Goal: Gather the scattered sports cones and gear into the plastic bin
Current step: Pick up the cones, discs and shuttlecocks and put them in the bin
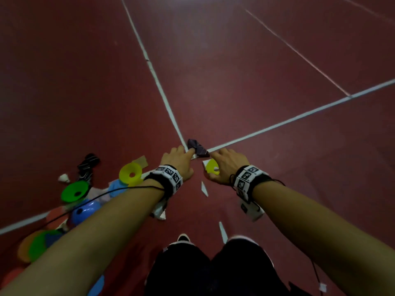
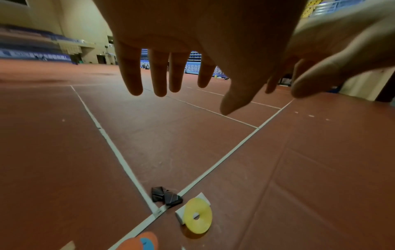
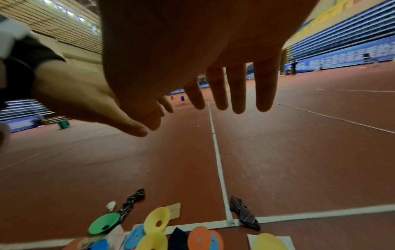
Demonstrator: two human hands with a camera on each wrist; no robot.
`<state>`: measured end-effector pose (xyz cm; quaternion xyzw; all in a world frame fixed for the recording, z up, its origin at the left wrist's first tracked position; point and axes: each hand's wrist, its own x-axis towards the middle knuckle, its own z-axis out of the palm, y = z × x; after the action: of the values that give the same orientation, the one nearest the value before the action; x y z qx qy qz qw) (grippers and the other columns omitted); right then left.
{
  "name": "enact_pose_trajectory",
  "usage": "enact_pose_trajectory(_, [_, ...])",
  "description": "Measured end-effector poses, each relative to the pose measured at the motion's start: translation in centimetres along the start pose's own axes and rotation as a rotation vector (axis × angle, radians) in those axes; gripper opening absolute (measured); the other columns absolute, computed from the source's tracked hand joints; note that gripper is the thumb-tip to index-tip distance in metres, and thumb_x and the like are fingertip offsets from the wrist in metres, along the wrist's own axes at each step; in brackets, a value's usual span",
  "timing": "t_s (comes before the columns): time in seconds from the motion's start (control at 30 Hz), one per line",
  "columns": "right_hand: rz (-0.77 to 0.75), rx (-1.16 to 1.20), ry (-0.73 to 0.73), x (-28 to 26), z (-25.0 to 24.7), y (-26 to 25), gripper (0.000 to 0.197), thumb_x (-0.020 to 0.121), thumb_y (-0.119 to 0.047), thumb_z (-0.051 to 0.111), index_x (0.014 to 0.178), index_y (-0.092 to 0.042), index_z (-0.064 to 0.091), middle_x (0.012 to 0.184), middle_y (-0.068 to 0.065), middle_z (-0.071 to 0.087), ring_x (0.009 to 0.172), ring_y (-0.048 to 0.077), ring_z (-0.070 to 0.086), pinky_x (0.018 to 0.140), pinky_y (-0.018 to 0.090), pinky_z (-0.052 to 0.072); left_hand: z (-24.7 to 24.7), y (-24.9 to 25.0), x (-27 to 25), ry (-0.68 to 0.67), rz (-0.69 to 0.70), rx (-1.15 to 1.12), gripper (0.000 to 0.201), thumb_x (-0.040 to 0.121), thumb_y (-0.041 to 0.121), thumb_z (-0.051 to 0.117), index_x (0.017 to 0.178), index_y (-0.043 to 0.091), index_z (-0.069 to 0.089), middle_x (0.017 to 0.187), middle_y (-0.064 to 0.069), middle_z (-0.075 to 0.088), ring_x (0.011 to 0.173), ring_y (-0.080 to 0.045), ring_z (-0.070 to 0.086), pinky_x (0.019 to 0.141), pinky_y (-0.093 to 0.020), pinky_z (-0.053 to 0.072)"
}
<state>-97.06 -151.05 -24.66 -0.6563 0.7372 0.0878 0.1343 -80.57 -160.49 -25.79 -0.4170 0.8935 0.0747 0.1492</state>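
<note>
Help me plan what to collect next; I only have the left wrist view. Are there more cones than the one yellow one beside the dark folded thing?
Observer: Yes. The head view shows a heap to the person's left, with a green cone, a second yellow cone and a blue cone.
Operator: Is the right hand free to take one?
Observer: The right wrist view shows the right hand with straight fingers, holding nothing.
Operator: Any other gear near that heap?
Observer: A small white thing, perhaps a shuttlecock, lies beside a black striped cloth.
</note>
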Motion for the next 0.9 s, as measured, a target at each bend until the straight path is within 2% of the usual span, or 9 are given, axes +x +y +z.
enact_pose_trajectory(0.13, [0.088,0.043,-0.043,6.1,-0.5,6.2,0.066,0.081,-0.062,0.052,0.133,-0.024,0.044,0.124,0.004,0.052,0.113,0.028,0.053,0.081,0.040,0.049,-2.3,1.3,8.9,0.022,0.045,-0.062,0.065,0.085,0.042,0.056,0.143,0.027,0.032,0.137,-0.008,0.042,0.121,-0.032,0.046,0.087,-0.045,0.046])
enact_pose_trajectory(0.23, [0.083,0.043,-0.085,11.8,-0.4,11.1,0.067,0.081,-0.063,0.052,0.133,-0.022,0.044,0.123,0.006,0.052,0.113,0.028,0.052,0.082,0.041,0.049,-3.1,1.9,15.4,0.015,0.017,-0.110,0.063,0.083,0.042,0.057,0.141,0.028,0.035,0.133,-0.007,0.045,0.118,-0.032,0.048,0.084,-0.044,0.048])
enact_pose_trajectory(0.4, [-0.017,0.008,-0.153,23.6,-0.7,18.7,0.068,0.081,-0.064,0.052,0.133,-0.021,0.044,0.124,0.008,0.052,0.113,0.030,0.052,0.085,0.042,0.050,-3.8,1.8,25.5,0.027,-0.191,-0.219,0.064,0.084,0.040,0.059,0.142,0.026,0.035,0.134,-0.010,0.045,0.117,-0.034,0.049,0.085,-0.045,0.049])
enact_pose_trajectory(0.5, [-0.090,0.016,-0.230,28.6,-0.4,21.6,0.067,0.083,-0.061,0.053,0.135,-0.020,0.043,0.127,0.008,0.051,0.115,0.030,0.051,0.084,0.042,0.049,-3.1,2.0,29.4,0.008,-0.336,-0.427,0.065,0.084,0.038,0.062,0.142,0.024,0.037,0.133,-0.013,0.046,0.115,-0.035,0.052,0.088,-0.043,0.049])
enact_pose_trajectory(0.6, [-0.137,0.055,-0.320,32.7,0.3,23.8,0.067,0.082,-0.060,0.056,0.135,-0.021,0.044,0.128,0.009,0.052,0.113,0.032,0.055,0.085,0.043,0.051,-1.8,2.3,32.1,0.039,-0.476,-0.612,0.060,0.084,0.037,0.064,0.138,0.024,0.042,0.125,-0.014,0.050,0.106,-0.035,0.057,0.084,-0.039,0.048])
enact_pose_trajectory(0.73, [-0.142,0.107,-0.361,37.0,2.9,25.4,0.067,0.082,-0.058,0.056,0.136,-0.020,0.042,0.128,0.010,0.055,0.114,0.033,0.055,0.087,0.041,0.049,1.3,2.2,35.1,0.011,-0.541,-0.637,0.055,0.086,0.038,0.062,0.136,0.024,0.044,0.125,-0.012,0.052,0.109,-0.034,0.057,0.084,-0.037,0.046])
enact_pose_trajectory(0.83, [-0.133,0.110,-0.374,40.3,6.9,26.0,0.067,0.081,-0.058,0.058,0.135,-0.020,0.043,0.127,0.010,0.056,0.115,0.033,0.054,0.088,0.042,0.049,5.5,1.9,38.2,-0.012,-0.597,-0.723,0.047,0.087,0.037,0.062,0.130,0.024,0.049,0.123,-0.009,0.054,0.107,-0.031,0.057,0.081,-0.033,0.043])
enact_pose_trajectory(0.9, [-0.119,0.124,-0.383,42.5,10.7,26.2,0.068,0.080,-0.057,0.060,0.135,-0.020,0.043,0.127,0.009,0.057,0.115,0.032,0.054,0.089,0.042,0.050,9.8,1.6,40.4,-0.051,-0.627,-0.787,0.043,0.086,0.034,0.063,0.126,0.024,0.051,0.125,-0.008,0.055,0.106,-0.028,0.058,0.085,-0.033,0.045])
